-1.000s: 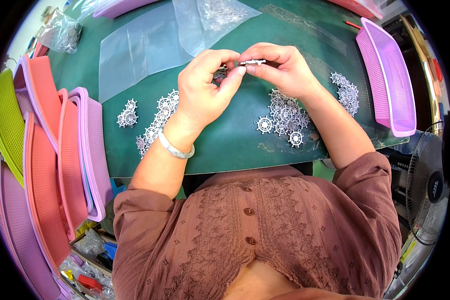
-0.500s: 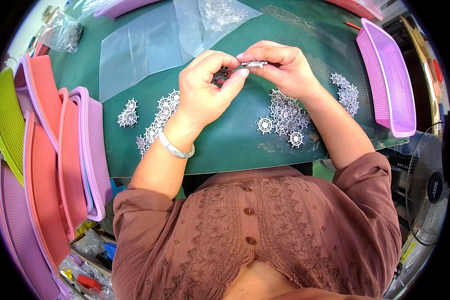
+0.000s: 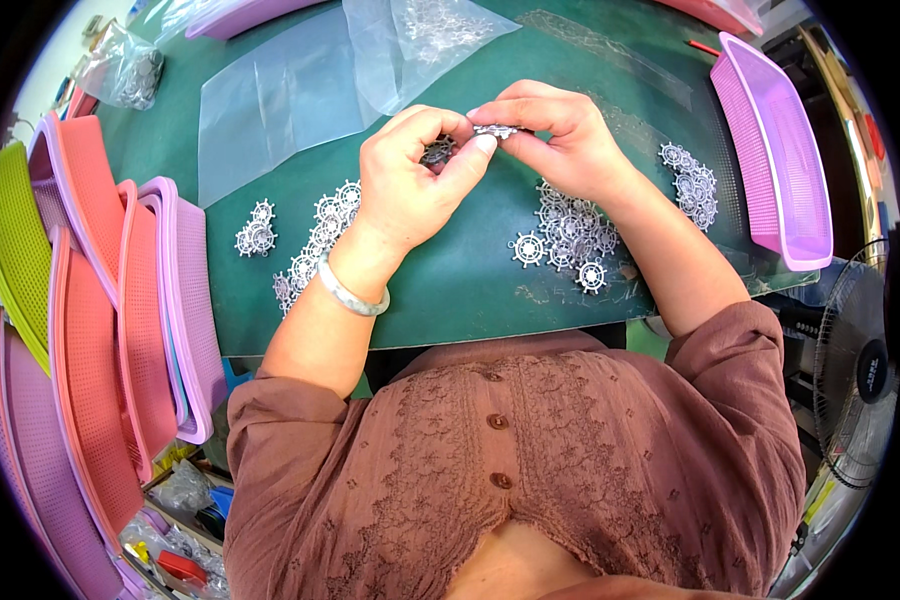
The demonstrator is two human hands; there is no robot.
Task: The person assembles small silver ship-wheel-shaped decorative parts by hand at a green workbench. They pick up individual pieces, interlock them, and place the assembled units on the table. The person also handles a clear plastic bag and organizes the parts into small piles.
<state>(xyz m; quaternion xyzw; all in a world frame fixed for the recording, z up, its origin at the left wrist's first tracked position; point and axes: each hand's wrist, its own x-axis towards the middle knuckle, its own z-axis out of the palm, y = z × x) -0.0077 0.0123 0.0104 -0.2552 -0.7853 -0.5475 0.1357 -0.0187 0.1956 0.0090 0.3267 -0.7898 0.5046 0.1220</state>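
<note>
My left hand [image 3: 402,185] and my right hand [image 3: 572,140] meet above the table, fingertips nearly touching. Between the thumb and fingers of the right is a silver ship's-wheel charm [image 3: 497,131], seen edge-on, and the left thumb and fingertips reach its near end. More silver charms [image 3: 437,151] sit in the curl of the left hand, partly hidden by the fingers. A loose pile of wheel charms [image 3: 573,228] lies below my right hand. Another row of charms [image 3: 317,240] runs beside my left wrist, with a small cluster [image 3: 257,229] farther left.
Charms [image 3: 692,188] also lie right of my right forearm, near a purple basket [image 3: 767,160]. Clear plastic sheeting [image 3: 280,100] covers part of the green tabletop [image 3: 440,290]. Stacked baskets [image 3: 95,320] stand at the left; a fan [image 3: 855,370] is at the lower right.
The charm in my right fingers has shifted slightly left, closer to the left thumb and fingertips. The piles on the table look the same.
</note>
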